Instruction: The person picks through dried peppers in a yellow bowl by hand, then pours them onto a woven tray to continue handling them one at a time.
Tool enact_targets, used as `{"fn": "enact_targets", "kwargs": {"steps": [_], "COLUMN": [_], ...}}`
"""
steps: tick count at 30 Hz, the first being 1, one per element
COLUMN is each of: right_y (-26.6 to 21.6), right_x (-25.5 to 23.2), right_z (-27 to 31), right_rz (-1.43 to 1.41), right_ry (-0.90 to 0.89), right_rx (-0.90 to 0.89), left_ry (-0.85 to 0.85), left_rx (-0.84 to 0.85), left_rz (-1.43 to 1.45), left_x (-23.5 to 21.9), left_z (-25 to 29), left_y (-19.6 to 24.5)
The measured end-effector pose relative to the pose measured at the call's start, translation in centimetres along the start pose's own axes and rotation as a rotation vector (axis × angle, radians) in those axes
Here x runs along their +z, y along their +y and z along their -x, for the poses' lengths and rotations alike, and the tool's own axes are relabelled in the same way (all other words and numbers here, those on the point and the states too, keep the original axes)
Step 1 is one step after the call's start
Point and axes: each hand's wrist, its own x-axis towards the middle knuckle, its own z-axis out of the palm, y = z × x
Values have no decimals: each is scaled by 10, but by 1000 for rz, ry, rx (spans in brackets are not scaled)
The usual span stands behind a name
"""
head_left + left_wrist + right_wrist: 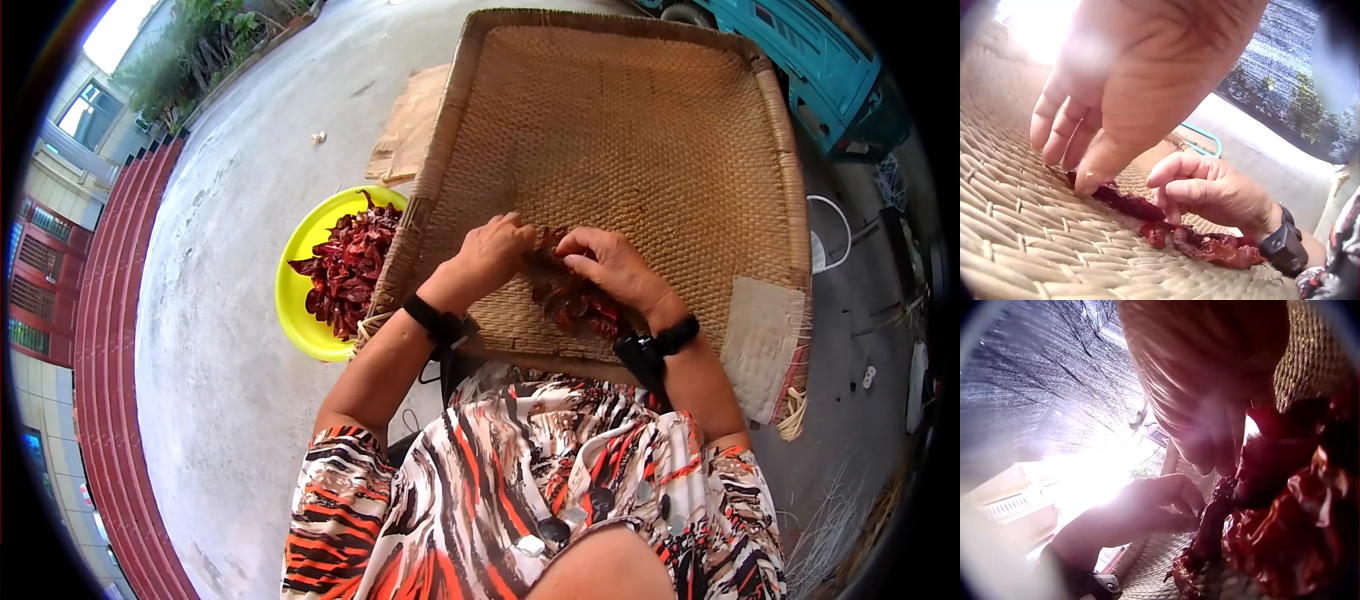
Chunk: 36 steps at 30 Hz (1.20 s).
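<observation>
Both hands are low over the near part of a woven tray, at a small heap of dried red chili peppers (578, 308). My left hand (492, 252) pinches the end of a long, dark, wrinkled chili pepper (1125, 201) between thumb and fingers, close over the weave. Facing it, my right hand (618, 268) has its fingers bent round the other part of that same pepper, fingertips down on it. Glossy, crumpled peppers (1285, 531) lie beneath the right hand in the right wrist view. In the head view, the hands partly hide the pepper between them.
The large woven tray (620, 120) has a raised rim and a cloth patch (762, 345) at its right corner. To its left, a yellow basin (297, 290) of dried chili peppers sits on the concrete floor. A teal vehicle (815, 75) stands beyond the tray; a white bucket (818, 250) is at right.
</observation>
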Motion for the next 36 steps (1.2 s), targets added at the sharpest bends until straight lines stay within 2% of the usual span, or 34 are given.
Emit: {"fn": "enact_targets", "kwargs": {"steps": [6,8,9,11,15,17,19,20,21,22,23,24,26,29,30,32,34,36], "right_y": [-8,-18,-18,-16,-18,-15,-17,-17,-14,-9,-6,-3,2,-2,0,7,0,-11], "right_x": [1,2,2,3,1,3,1,0,-1,-2,-3,-1,0,0,0,2,3,4], "right_z": [1,3,3,2,2,-1,-1,0,1,2,2,3,2,1,1,-2,-2,-1], "right_rz": [-84,-175,-155,-113,-267,-354,-107,17,116,213,309,360,466,462,398,272,115,-41], "right_ry": [-2,-22,-16,-4,-2,31,133,183,179,175,171,165,153,109,122,134,104,70], "right_rx": [19,73,33,-46,29,23,-44,-76,-87,-98,-110,-117,-133,-54,-83,-139,-101,-56], "left_ry": [-7,65,101,81,-3,93,208,321,388,378,446,407,493,616,469,352,348,215], "left_rx": [26,100,137,118,-12,29,22,-37,-97,-279,-297,-445,-547,-488,-561,-448,-73,-141], "left_rz": [197,344,418,523,866,747,694,736,602,351,201,61,-64,-63,54,294,578,329], "left_x": [-16,-11,-13,-20,-37,-46,-48,-50,-65,-75,-79,-86,-95,-85,-91,-80,-63,-52], "left_z": [14,16,18,22,28,33,41,48,57,65,74,81,95,104,101,92,79,58], "left_y": [12,13,15,21,26,23,12,8,5,-1,-16,-25,-38,-46,-33,-23,-13,10]}}
